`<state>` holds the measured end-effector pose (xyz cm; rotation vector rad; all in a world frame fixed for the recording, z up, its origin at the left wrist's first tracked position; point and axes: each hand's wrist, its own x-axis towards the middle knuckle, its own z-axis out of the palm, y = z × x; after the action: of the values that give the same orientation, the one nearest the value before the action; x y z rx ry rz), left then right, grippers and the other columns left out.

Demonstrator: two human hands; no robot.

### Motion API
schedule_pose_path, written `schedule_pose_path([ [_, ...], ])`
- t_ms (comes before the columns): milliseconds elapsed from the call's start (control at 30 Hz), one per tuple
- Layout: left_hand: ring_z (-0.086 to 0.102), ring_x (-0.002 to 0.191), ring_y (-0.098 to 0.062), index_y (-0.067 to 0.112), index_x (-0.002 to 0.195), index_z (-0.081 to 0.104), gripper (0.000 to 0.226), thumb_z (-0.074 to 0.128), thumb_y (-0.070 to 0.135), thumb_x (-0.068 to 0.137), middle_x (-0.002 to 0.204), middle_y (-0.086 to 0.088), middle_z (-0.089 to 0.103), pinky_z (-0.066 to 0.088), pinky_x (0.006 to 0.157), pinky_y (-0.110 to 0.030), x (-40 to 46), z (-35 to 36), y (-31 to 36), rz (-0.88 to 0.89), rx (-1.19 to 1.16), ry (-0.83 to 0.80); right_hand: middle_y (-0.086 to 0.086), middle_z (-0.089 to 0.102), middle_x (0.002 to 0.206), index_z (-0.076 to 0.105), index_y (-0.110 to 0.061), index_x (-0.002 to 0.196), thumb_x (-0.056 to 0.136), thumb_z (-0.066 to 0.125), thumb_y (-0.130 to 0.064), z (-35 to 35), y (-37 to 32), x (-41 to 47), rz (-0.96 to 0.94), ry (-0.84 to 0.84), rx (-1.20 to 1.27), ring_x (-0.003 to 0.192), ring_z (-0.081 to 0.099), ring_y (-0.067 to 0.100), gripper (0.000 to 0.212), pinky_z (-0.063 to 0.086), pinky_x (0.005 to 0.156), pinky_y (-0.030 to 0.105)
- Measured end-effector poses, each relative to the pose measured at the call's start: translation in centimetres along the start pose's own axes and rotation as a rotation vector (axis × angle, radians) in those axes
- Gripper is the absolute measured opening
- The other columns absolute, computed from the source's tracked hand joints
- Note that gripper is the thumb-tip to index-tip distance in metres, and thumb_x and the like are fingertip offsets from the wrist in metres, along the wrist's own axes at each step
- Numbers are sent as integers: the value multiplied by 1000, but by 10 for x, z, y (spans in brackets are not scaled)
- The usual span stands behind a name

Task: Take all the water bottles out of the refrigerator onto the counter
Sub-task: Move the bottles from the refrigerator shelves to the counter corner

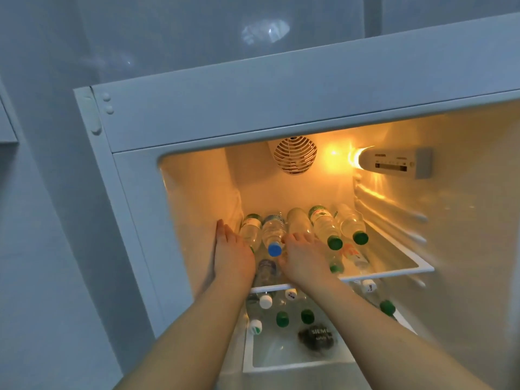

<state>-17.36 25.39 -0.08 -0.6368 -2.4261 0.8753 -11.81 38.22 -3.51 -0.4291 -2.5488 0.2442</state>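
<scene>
My left hand (232,254) reaches into the refrigerator (281,114) with fingers straight and together, lying along the leftmost bottle (251,230). My right hand (305,256) lies spread over the capless middle bottle (299,222), fingers loosely apart, gripping nothing I can see. Five water bottles lie side by side on the top shelf (394,263); more stand below it.

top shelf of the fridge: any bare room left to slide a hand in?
Free: the front-right of the top shelf, between the green-capped bottles and the right wall. Crowded: the left and middle, where five bottles lie side by side toward the back, with the left hand and right hand among them beside the blue-capped bottle. The lower shelf is packed at the back, bare at the front.
</scene>
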Motion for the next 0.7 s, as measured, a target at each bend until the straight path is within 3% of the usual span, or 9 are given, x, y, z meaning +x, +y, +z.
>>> schedule_pose_path([
  [100,21,142,-46,11,138,52,45,32,30,102,149,-21,41,-6,116,-62,14,10,2,10,58,-10,5,56,127,47,-18,126,91,54,-40,15,-6,12,31,-49,28,125,41,29,42,29,104,43],
  [267,24,141,-48,8,136,50,48,34,37,102,144,-22,46,-4,114,-66,30,18,9,-3,68,13,4,58,119,39,-18,128,90,56,-37,26,-5,24,41,-17,117,120,44,26,45,34,101,42],
  [367,22,140,-53,5,138,45,50,35,36,101,140,-23,49,-1,114,-66,37,23,17,-11,83,28,1,62,108,38,-23,125,87,56,-38,37,-2,32,-3,50,50,111,50,26,45,24,105,45],
  [533,21,140,-53,2,138,44,51,34,36,101,139,-24,48,0,115,-64,36,23,19,-15,95,39,-1,63,103,40,-25,123,84,59,-36,37,0,31,-24,101,-9,107,53,26,44,22,105,44],
  [700,26,139,-50,8,130,55,40,37,28,101,136,-21,50,-4,116,-64,16,9,11,2,60,29,-3,63,105,47,-25,120,84,57,-38,20,-2,17,-42,167,0,106,52,25,40,26,99,41],
])
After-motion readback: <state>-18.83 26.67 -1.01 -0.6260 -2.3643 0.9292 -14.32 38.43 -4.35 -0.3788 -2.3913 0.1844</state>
